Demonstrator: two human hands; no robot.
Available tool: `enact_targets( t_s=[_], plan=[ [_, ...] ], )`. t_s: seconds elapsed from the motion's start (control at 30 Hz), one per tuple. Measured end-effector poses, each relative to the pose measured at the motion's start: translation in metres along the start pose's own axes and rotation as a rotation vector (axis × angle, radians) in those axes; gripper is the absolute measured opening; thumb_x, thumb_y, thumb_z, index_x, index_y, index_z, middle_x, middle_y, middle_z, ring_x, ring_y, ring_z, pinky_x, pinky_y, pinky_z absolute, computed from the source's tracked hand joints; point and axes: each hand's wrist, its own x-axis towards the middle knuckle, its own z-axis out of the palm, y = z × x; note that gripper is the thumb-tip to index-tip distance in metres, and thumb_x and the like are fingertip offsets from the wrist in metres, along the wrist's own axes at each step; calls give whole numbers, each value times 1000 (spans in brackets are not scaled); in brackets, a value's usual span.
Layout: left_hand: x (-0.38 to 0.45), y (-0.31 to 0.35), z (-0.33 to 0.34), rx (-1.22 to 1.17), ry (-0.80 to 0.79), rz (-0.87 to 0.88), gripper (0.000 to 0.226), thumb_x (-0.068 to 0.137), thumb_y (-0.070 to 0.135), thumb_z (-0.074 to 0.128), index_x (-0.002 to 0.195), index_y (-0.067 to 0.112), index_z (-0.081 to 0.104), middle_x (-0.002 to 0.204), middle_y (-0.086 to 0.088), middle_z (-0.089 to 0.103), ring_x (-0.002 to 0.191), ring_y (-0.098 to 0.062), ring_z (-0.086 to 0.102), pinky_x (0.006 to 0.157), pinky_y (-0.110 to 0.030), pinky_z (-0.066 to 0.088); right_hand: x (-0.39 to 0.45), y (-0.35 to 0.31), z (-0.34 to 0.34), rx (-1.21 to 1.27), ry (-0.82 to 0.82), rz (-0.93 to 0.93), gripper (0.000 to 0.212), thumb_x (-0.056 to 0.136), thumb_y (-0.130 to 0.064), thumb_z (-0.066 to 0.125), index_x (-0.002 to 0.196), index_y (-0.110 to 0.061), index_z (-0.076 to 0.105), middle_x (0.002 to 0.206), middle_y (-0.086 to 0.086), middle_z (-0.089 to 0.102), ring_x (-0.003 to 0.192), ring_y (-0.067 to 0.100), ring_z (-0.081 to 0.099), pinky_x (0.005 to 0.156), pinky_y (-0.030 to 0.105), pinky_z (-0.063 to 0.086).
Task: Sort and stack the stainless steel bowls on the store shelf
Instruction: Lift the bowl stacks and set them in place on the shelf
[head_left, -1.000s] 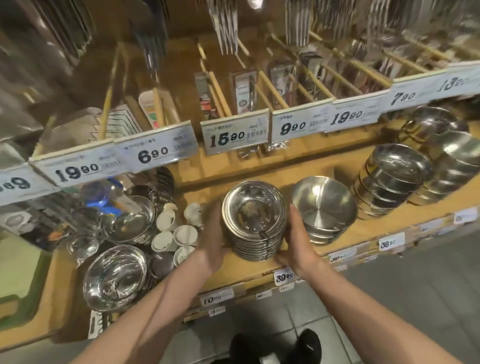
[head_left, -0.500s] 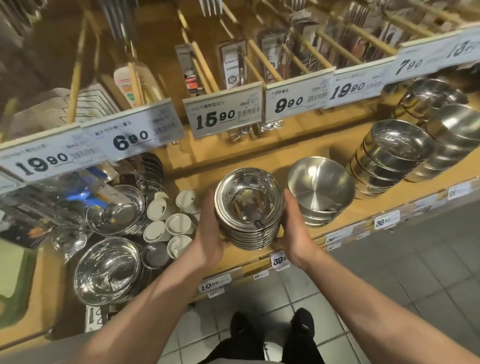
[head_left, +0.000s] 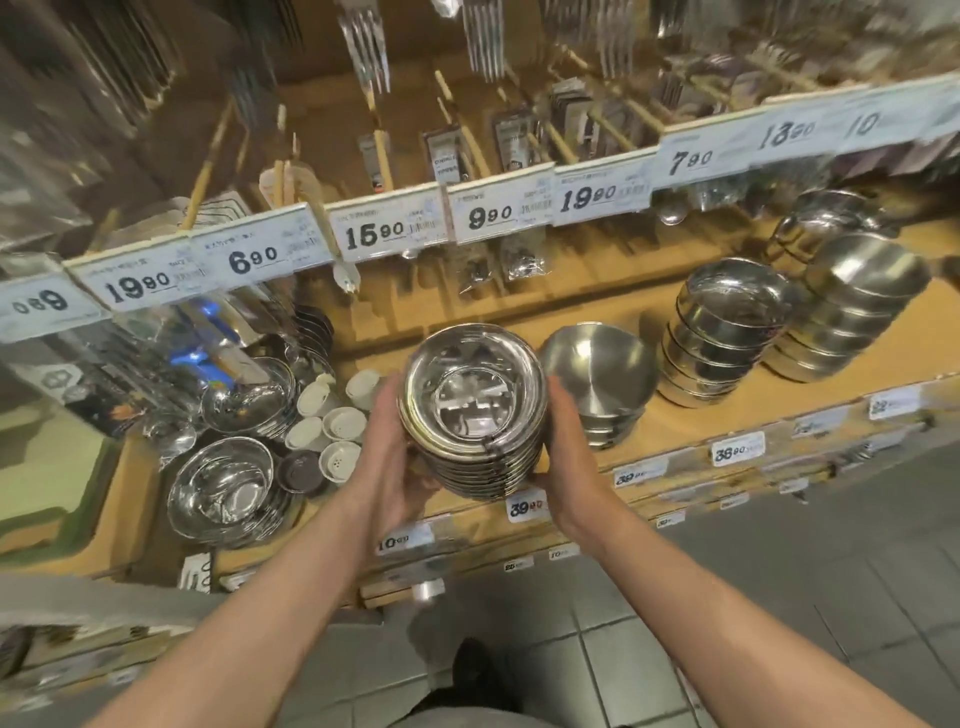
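Head cam, looking down at the wooden shelf (head_left: 613, 312): both hands are clamped on a tall stack of shiny bowls (head_left: 474, 410). The left hand (head_left: 387, 447) cups its left side, fingers curled round and under, and the right hand (head_left: 563, 457) presses in from the other side. The stack sits over the shelf's front edge, tipped a bit toward the camera; whether its bottom is touching the wood, I can't tell.

Just to its right is a short stack of matte bowls (head_left: 597, 374), then two taller stacks (head_left: 727, 332) further right. On the left, a loose bowl pile (head_left: 223, 488) and some little white cups (head_left: 332, 415).

How I'd do this bit — keep even squeeze on both sides so the rims stay nested, level the stack before setting it down, and land it clear of the matte bowls so nothing clangs or slides. Steel on steel is slippery, so go slow.
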Motion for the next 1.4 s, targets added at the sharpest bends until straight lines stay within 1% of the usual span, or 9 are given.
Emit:
enact_targets(
  t_s=[0.07,0.2,0.37,0.5,0.7,0.97,1.1,1.23,1.4],
  plan=[
    [-13,2,17,27,-49,7,59,66,79,53,74,26,76,78,0,69,56,-10,58,48,-26,41,-16,-14,-15,-4,-1,-23,37,101,-63,32,110,-55,68,109,-31,70,101,-14,63,90,38,47],
    [-45,2,74,99,-40,46,67,69,84,48,85,26,78,99,1,74,90,-20,57,68,-35,47,-51,-44,-58,-17,25,-61,46,95,-72,31,121,-52,64,123,-21,69,105,-6,65,90,40,49],
    [-76,-23,163,222,-188,136,66,83,81,33,96,33,78,95,-7,77,68,0,71,67,-39,59,-103,-68,-135,-39,188,-75,50,95,-73,28,128,-48,58,118,-23,71,107,-2,65,89,40,51],
    [-94,-56,236,186,-256,34,71,83,85,34,113,35,76,109,-1,78,106,-18,71,98,-53,52,-149,-81,-201,-50,351,-102,48,95,-72,31,120,-45,62,118,-21,71,114,7,62,93,48,51],
    [-108,-93,325,165,-373,-80,54,89,75,42,71,40,81,74,8,78,63,-9,74,47,-29,58,-201,-91,-275,-49,515,-133,39,92,-76,31,108,-60,62,111,-32,69,107,-5,62,81,46,53],
    [-77,-125,425,220,-515,-172,52,90,73,45,72,39,81,72,9,77,62,-8,74,44,-27,56,-209,-108,-365,5,681,-58,65,82,-83,31,127,-46,59,126,-17,68,119,9,59,96,59,50],
    [-38,-130,476,244,-466,-192,57,83,77,49,108,33,75,106,2,76,100,-19,69,67,-35,59,-179,-125,-415,8,695,-31,65,81,-84,32,126,-47,60,125,-20,67,120,7,57,99,60,47],
    [4,-119,529,207,-514,-161,51,91,68,45,72,38,81,77,9,79,67,-9,75,46,-26,56,-133,-154,-465,8,654,-29,57,86,-83,29,122,-53,61,118,-27,69,115,2,60,97,58,51],
    [49,-99,582,232,-411,-137,57,82,77,50,97,31,81,99,4,80,100,-20,71,77,-38,58,-80,-190,-518,14,576,-57,43,89,-78,32,113,-59,63,112,-31,70,107,-5,64,90,49,53]
  ],
)
